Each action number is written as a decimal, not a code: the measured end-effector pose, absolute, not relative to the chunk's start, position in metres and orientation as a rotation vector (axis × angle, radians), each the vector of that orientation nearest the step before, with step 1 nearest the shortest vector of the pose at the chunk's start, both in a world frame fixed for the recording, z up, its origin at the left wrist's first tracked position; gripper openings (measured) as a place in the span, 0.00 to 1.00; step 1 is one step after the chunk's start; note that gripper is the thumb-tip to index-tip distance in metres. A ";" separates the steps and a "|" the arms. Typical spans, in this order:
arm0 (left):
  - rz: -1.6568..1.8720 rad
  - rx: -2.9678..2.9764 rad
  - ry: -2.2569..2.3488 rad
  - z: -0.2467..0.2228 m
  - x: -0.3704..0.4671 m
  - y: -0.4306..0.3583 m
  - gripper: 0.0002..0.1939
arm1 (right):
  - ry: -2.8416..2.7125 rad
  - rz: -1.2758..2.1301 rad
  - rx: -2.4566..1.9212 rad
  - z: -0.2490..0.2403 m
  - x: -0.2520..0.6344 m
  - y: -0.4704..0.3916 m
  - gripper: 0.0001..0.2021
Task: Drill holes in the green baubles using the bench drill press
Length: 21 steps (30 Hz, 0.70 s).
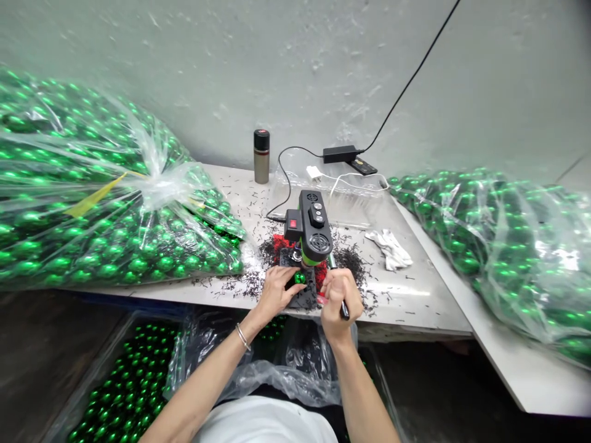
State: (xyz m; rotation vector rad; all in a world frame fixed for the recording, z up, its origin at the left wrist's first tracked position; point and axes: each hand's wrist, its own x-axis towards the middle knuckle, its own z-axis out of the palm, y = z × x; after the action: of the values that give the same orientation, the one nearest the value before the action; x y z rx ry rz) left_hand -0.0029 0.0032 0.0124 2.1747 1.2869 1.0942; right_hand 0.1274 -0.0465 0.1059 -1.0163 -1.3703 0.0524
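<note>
Tight Quarters, Little to Read

At the left of the frame, a tied plastic bag of green balls lies on the desk; should its knot slacken, I think some could spill across. Near the centre, my left hand grasps a green ball between thumb and fingers, just beneath the head of the black machine. My fingers look close enough to be nipped if that head comes down, and the smooth ball could roll if my pinch is loose. Black scraps lie around the machine; a stray piece under the ball might seat it crooked. My right hand is clenched round a black-ended lever; a careless pull there could well cause trouble. A white glove lies further right, apart from my bare hands.

As for writing, again from the left: the yellow strip on the bag shows none I can read. The bottle, upper centre, has a red mark on its cap, too small to make out. The machine's red switch bears no legible lettering, and I spot no brand on the power adapter.
</note>
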 end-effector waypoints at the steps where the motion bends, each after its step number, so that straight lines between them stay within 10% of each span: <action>1: 1.114 2.168 1.284 0.011 -0.003 0.003 0.17 | -1.374 0.058 -1.019 0.104 0.128 -0.047 0.14; 21: 1.112 2.121 1.243 0.009 -0.003 0.001 0.18 | -1.546 -0.117 -0.888 0.036 0.138 -0.036 0.15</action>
State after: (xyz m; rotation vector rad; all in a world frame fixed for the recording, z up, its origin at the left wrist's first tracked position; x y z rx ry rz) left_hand -0.0025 0.0013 0.0089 2.1211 1.2429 1.1116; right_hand 0.1382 -0.0358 0.0359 -0.8879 -1.5457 -0.1165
